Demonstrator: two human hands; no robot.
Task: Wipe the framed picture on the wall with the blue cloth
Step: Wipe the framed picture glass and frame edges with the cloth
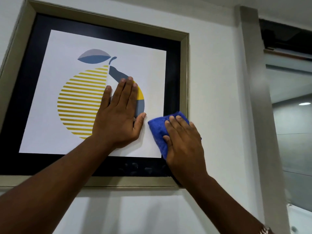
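The wall [212, 98] fills my view; the doorway [290, 98] beside it is a blur. The framed picture [50, 124] hangs there, its left side cut off. My left hand [118, 115] lies flat on it, fingers straight and together, covering part of the pear [79, 102]. My right hand [184, 142], fingers straight, presses the blue cloth [158, 129] on the lower right corner, hiding most of it.

I see the framed picture [70, 48] on the wall [214, 98]. The left hand [118, 119] lies flat on its middle. Just right of it, the right hand [184, 142] presses the cloth [157, 129] on the picture's lower right corner.
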